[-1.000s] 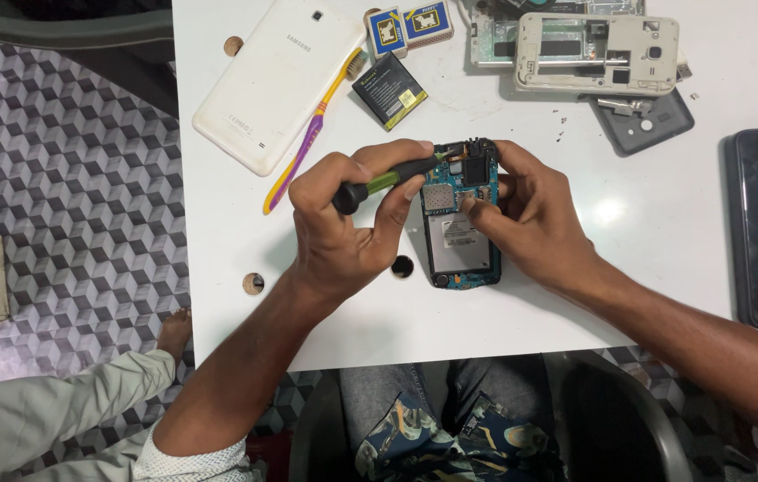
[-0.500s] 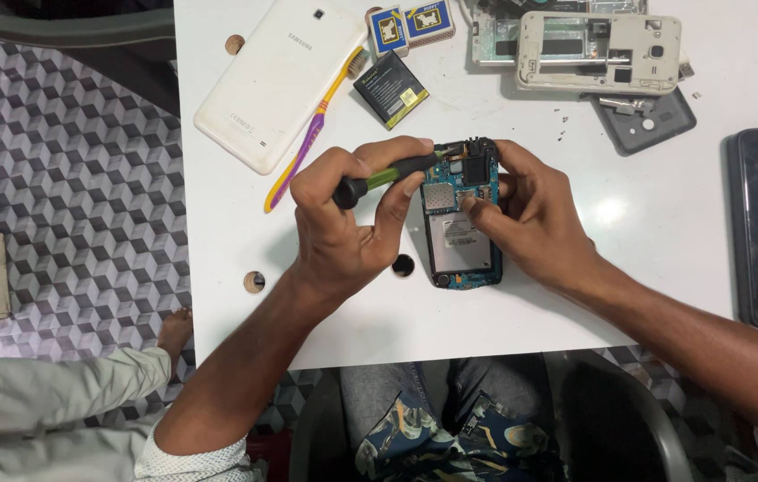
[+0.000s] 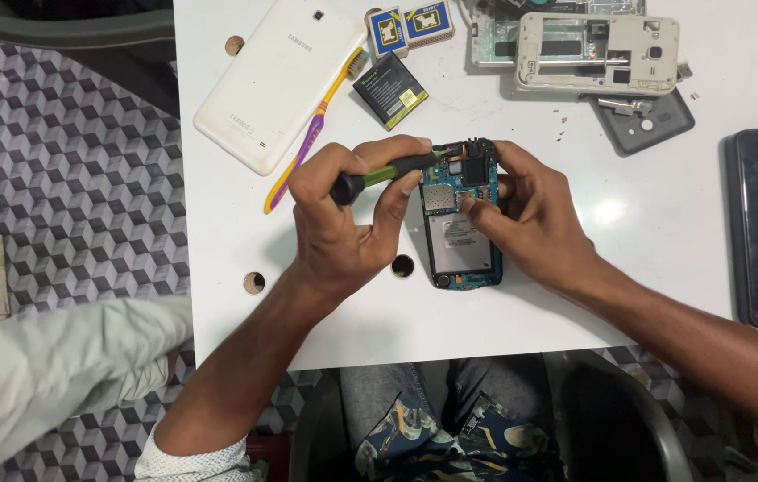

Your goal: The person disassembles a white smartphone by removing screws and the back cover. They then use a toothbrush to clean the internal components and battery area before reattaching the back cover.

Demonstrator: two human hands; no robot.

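Left hand (image 3: pixel 343 223) still grips green-handled screwdriver (image 3: pixel 385 175), unmoved | right hand (image 3: pixel 530 210) still pinches opened phone (image 3: pixel 461 219) on table (image 3: pixel 629 232) | toothbrush (image 3: pixel 312 129), battery (image 3: pixel 389 90), white tablet (image 3: pixel 272 80) beyond, clear.

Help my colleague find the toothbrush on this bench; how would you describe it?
Start at the big white tablet lying face-down at the white table's top left. The toothbrush lies along its right edge: the only long thin thing there, purple and yellow.
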